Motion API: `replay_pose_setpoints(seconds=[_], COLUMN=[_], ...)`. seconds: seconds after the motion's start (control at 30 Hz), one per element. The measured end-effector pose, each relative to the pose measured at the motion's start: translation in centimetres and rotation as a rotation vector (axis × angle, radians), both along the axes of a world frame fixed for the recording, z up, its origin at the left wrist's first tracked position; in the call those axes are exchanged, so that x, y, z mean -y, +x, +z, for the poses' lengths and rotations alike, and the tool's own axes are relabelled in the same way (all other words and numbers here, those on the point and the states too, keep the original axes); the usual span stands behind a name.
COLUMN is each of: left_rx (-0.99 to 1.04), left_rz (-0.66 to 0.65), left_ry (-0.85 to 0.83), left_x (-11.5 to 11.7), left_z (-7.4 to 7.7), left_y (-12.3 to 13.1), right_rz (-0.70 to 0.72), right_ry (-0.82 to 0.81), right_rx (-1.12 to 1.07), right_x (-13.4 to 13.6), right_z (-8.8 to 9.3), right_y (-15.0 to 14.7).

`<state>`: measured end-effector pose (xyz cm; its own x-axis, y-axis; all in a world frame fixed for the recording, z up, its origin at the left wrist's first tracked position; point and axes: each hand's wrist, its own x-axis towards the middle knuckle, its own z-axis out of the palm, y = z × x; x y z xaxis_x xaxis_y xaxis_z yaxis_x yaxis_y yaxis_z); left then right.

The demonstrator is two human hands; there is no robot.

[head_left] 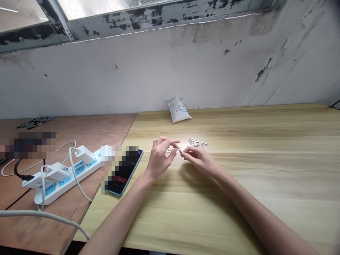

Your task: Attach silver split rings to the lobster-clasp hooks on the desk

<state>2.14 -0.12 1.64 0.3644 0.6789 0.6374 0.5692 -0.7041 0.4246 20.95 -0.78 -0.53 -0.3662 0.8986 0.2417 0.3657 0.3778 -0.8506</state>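
Both my hands meet over the light wooden table (239, 177). My left hand (159, 157) pinches a small metal ring (170, 150) between thumb and fingers. My right hand (198, 157) pinches a small metal clasp (180, 150) at its fingertips, right beside the ring. The two small parts touch or nearly touch; I cannot tell which. Just behind my right hand lies a loose pile of several small metal clasps (198, 143) on the table.
A white bag (178, 110) stands against the wall at the table's back. A phone (124, 171) lies left of my left hand. A white power strip (66, 173) with plugs and cables sits on the brown table (79, 131) to the left.
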Motion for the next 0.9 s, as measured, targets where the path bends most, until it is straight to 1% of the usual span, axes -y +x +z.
replay_pose_setpoints(seconds=[0.07, 0.2, 0.27, 0.33, 0.4, 0.47, 0.53, 0.57, 0.63, 0.7, 0.77, 0.8, 0.9], left_rx=[0.014, -0.011, -0.045, -0.079, -0.106, -0.129, -0.150, -0.162, -0.201, -0.262, -0.324, -0.345, -0.357], left_rz=[-0.009, -0.037, -0.059, -0.069, -0.061, -0.048, -0.022, -0.006, 0.030, 0.049, 0.051, 0.047, 0.033], left_ry=[-0.024, -0.132, -0.182, -0.205, -0.207, -0.204, -0.198, -0.192, -0.174, -0.160, -0.150, -0.148, -0.155], left_x=[-0.1, -0.1, 0.0, 0.0, -0.1, -0.3, -0.6, -0.8, -1.2, -1.5, -1.7, -1.7, -1.8], left_z=[0.1, 0.0, -0.2, -0.4, -0.6, -0.8, -0.9, -1.0, -1.2, -1.5, -1.8, -2.0, -2.3], left_y=[-0.1, 0.1, 0.3, 0.3, 0.2, 0.0, -0.3, -0.4, -0.8, -1.0, -1.1, -1.2, -1.2], right_rz=[-0.078, -0.251, -0.294, -0.291, -0.242, -0.183, -0.180, -0.204, -0.287, -0.419, -0.526, -0.537, -0.473], right_ry=[0.098, 0.385, 0.507, 0.621, 0.712, 0.762, 0.746, 0.711, 0.599, 0.526, 0.453, 0.417, 0.365], right_rx=[0.089, 0.242, 0.273, 0.298, 0.346, 0.400, 0.411, 0.394, 0.339, 0.300, 0.311, 0.342, 0.449], right_x=[-0.3, -0.5, -0.2, 0.3, 0.8, 1.0, 0.8, 0.5, -0.4, -1.4, -2.4, -2.7, -3.1], right_z=[0.0, -0.2, -0.3, -0.2, -0.2, -0.2, -0.3, -0.4, -0.6, -0.9, -1.3, -1.4, -1.6], right_y=[0.6, 1.5, 1.3, 0.7, -0.2, -0.9, -0.9, -0.5, 0.9, 2.8, 4.5, 5.2, 5.9])
